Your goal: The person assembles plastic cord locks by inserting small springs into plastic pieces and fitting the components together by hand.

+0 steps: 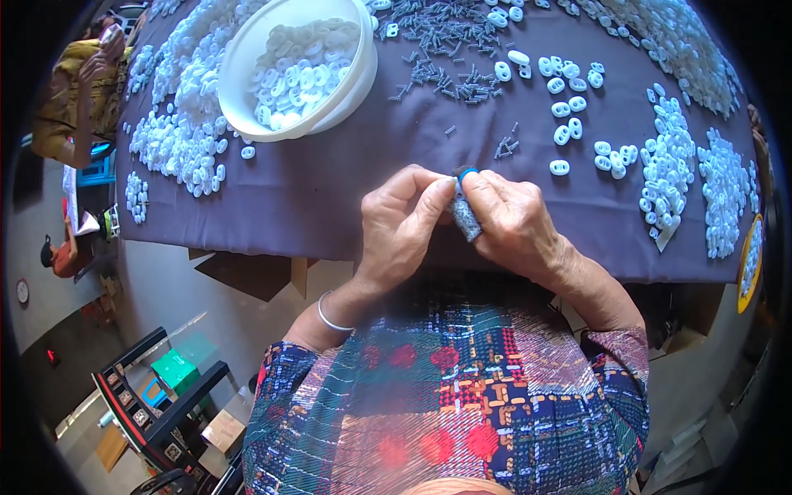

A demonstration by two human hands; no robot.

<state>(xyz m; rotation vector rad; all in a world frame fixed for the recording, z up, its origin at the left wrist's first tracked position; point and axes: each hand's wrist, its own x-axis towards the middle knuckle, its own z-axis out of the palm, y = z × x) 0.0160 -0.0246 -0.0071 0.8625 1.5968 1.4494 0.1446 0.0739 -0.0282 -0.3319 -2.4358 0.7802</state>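
My left hand [398, 221] and my right hand [518, 221] meet in front of my chest, over the table's near edge. The left thumb and forefinger pinch together at their tips. What they hold, if anything, is too small to make out. Closed too, my right hand has its fingers curled against the left fingertips. A grey speckled fabric piece [464, 218] shows at the right fingers, perhaps a finger wrap, with a blue band [468, 173] near its top. Just beyond lie a few small metal springs [505, 148] and a white two-holed oval plastic piece [559, 167].
On the dark tablecloth [330, 190] stands a white tub [363, 82] holding white oval pieces. White pieces [186, 153] heap at left, more [667, 165] at right. A spring pile [445, 41] lies at the back. A yellow-rimmed container [749, 264] sits by the right edge. Other people sit at left.
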